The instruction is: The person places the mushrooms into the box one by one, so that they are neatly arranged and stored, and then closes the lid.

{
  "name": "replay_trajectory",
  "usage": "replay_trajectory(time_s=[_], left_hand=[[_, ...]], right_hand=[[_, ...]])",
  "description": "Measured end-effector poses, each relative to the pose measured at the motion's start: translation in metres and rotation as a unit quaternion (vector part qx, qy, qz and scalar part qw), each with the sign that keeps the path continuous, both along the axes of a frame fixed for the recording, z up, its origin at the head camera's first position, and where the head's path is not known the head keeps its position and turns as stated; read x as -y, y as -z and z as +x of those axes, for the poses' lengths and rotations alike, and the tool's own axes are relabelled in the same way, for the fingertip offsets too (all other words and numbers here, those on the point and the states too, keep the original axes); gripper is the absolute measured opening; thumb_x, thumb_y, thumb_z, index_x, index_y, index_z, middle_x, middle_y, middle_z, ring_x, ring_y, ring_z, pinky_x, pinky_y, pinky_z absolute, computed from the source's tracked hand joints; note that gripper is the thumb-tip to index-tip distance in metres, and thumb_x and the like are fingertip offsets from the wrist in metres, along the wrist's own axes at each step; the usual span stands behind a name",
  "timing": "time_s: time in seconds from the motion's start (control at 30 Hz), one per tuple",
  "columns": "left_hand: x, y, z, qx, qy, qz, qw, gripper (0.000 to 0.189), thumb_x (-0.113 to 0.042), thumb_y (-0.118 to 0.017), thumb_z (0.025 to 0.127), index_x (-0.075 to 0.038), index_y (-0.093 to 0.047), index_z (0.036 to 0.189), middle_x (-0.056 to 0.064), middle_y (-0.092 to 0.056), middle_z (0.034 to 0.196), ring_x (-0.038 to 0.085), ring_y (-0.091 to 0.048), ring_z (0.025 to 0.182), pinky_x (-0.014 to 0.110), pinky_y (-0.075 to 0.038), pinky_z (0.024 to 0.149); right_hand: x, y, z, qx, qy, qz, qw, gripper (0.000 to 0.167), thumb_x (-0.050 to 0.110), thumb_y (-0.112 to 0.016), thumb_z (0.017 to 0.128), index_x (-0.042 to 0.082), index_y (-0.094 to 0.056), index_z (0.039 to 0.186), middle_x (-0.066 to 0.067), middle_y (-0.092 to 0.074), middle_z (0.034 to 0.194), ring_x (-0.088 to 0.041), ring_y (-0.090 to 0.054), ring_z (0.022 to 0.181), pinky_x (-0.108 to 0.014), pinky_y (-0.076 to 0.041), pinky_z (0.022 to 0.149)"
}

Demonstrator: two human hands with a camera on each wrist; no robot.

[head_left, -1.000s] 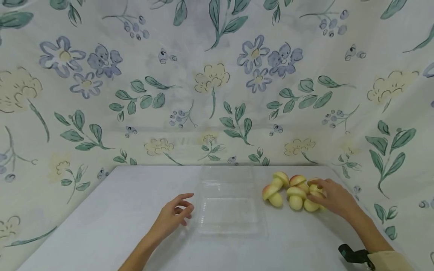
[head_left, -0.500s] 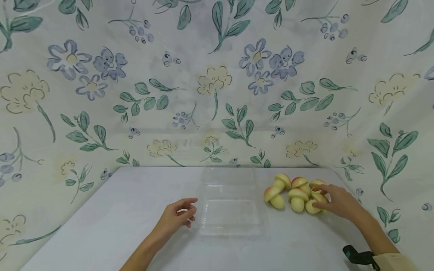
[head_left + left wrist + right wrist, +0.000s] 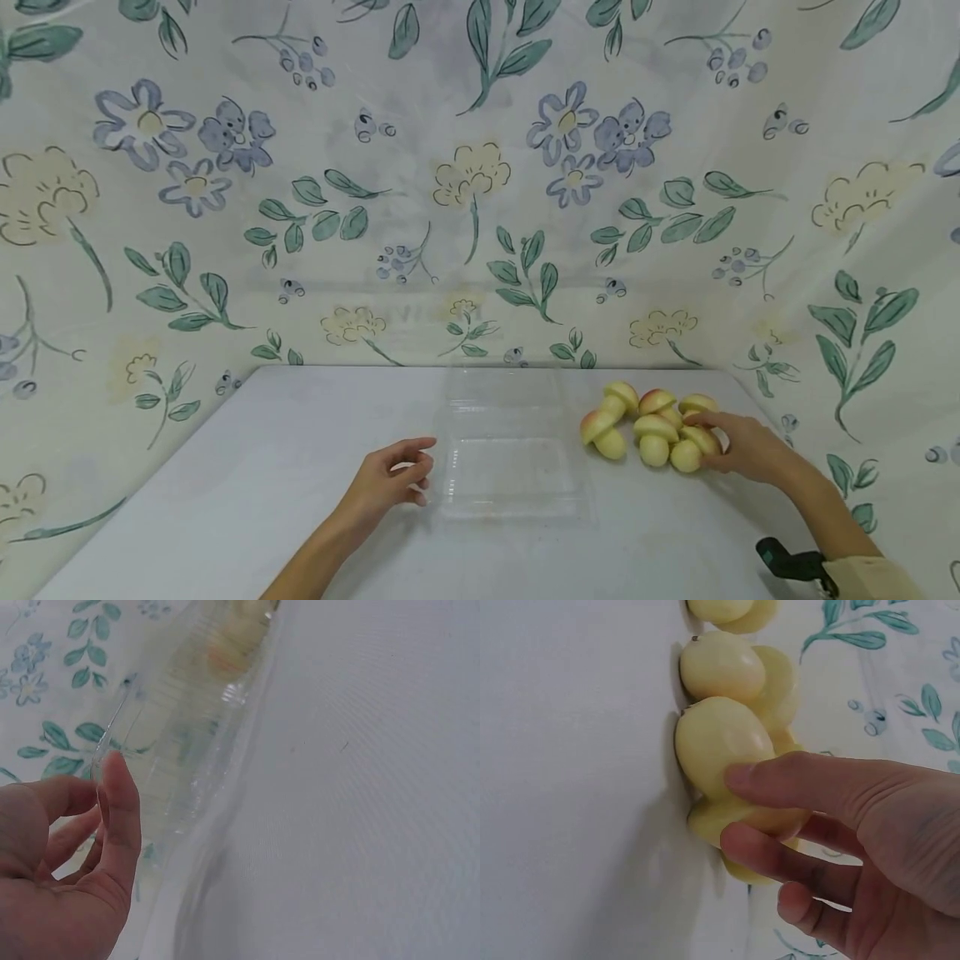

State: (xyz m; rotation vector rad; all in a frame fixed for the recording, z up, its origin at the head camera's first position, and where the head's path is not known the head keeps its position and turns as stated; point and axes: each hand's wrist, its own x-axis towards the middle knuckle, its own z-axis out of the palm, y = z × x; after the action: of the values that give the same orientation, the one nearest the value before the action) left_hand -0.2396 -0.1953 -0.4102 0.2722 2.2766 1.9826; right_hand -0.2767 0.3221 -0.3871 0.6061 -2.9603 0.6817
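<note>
My right hand (image 3: 752, 451) pinches a pale yellow toy mushroom (image 3: 721, 746) at the right front of a cluster. In the right wrist view the thumb lies on its stem and the fingers reach round the cap. More toy mushrooms (image 3: 655, 440), some with reddish caps, lie close beside it. My left hand (image 3: 382, 482) hovers with loosely bent fingers at the left side of a clear plastic box (image 3: 506, 471). The box is open, its transparent lid (image 3: 502, 386) folded back. In the left wrist view the left fingertips overlap the edge of the clear plastic.
A white table (image 3: 300, 417) lies under everything, its far edge against a hanging floral cloth (image 3: 480, 208). A black strap-mounted device (image 3: 791, 562) sits on the right wrist by a beige sleeve (image 3: 866, 577).
My right fingers have come down and closed in on the front right toy mushroom, leaving more of its cap visible. The left hand and the box have barely moved.
</note>
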Motion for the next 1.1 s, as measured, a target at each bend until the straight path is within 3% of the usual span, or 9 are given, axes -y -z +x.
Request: replay_trajectory(time_s=[0.2, 0.3, 0.47, 0.57, 0.67, 0.83, 1.1], left_hand=[[0.000, 0.000, 0.002, 0.011, -0.013, 0.006, 0.9998, 0.051, -0.013, -0.065, 0.094, 0.003, -0.048, 0.140, 0.007, -0.055, 0.106, 0.011, -0.061, 0.079, 0.030, -0.060, 0.070], [-0.001, 0.000, 0.003, 0.016, -0.016, 0.012, 0.9997, 0.053, -0.015, -0.066, 0.093, 0.003, -0.048, 0.140, 0.007, -0.054, 0.106, 0.011, -0.061, 0.079, 0.030, -0.060, 0.070], [-0.001, 0.000, 0.003, 0.021, -0.017, 0.015, 0.9995, 0.053, -0.015, -0.065, 0.094, 0.002, -0.048, 0.141, 0.006, -0.054, 0.106, 0.011, -0.060, 0.079, 0.029, -0.060, 0.071], [-0.002, 0.000, 0.003, 0.023, -0.018, 0.015, 0.9994, 0.053, -0.015, -0.065, 0.094, 0.002, -0.048, 0.141, 0.006, -0.054, 0.106, 0.011, -0.060, 0.079, 0.029, -0.060, 0.071], [-0.003, 0.000, 0.002, 0.025, -0.019, 0.016, 0.9994, 0.053, -0.015, -0.066, 0.093, 0.001, -0.048, 0.141, 0.006, -0.054, 0.106, 0.011, -0.060, 0.079, 0.028, -0.060, 0.072], [-0.003, -0.001, 0.001, 0.025, -0.021, 0.019, 0.9993, 0.054, -0.014, -0.066, 0.093, 0.001, -0.048, 0.141, 0.005, -0.053, 0.106, 0.011, -0.060, 0.079, 0.027, -0.059, 0.073], [-0.004, 0.001, 0.001, 0.030, -0.020, 0.035, 0.9987, 0.055, -0.012, -0.066, 0.093, 0.003, -0.046, 0.142, 0.004, -0.053, 0.106, 0.011, -0.060, 0.083, 0.027, -0.060, 0.075]], right_hand=[[-0.001, -0.004, 0.003, 0.050, -0.032, -0.028, 0.9979, 0.052, 0.000, -0.070, 0.082, 0.004, -0.055, 0.132, -0.030, -0.054, 0.129, -0.006, -0.054, 0.063, -0.023, -0.046, 0.053], [0.001, -0.007, 0.003, 0.059, -0.034, -0.020, 0.9975, 0.056, -0.005, -0.070, 0.079, 0.004, -0.055, 0.132, -0.030, -0.050, 0.136, -0.010, -0.057, 0.073, -0.024, -0.047, 0.057], [0.005, -0.010, 0.005, 0.034, -0.014, 0.031, 0.9989, 0.066, 0.020, -0.084, 0.074, 0.007, -0.055, 0.132, -0.026, -0.057, 0.132, -0.032, -0.060, 0.102, -0.044, -0.054, 0.078], [0.007, -0.011, 0.006, 0.035, 0.010, 0.049, 0.9981, 0.074, 0.036, -0.087, 0.069, 0.009, -0.055, 0.131, -0.025, -0.060, 0.124, -0.038, -0.060, 0.104, -0.054, -0.052, 0.081], [0.009, -0.010, 0.006, 0.036, 0.028, 0.058, 0.9973, 0.074, 0.038, -0.087, 0.067, 0.012, -0.055, 0.129, -0.021, -0.061, 0.115, -0.030, -0.060, 0.094, -0.047, -0.051, 0.073], [0.009, -0.006, 0.004, 0.016, 0.023, 0.066, 0.9974, 0.072, 0.037, -0.087, 0.067, 0.011, -0.055, 0.127, -0.017, -0.061, 0.111, -0.024, -0.057, 0.089, -0.037, -0.047, 0.066], [0.009, -0.002, 0.001, 0.005, 0.012, 0.068, 0.9976, 0.071, 0.039, -0.087, 0.068, 0.011, -0.055, 0.125, -0.019, -0.062, 0.116, -0.027, -0.059, 0.095, -0.042, -0.049, 0.069]])
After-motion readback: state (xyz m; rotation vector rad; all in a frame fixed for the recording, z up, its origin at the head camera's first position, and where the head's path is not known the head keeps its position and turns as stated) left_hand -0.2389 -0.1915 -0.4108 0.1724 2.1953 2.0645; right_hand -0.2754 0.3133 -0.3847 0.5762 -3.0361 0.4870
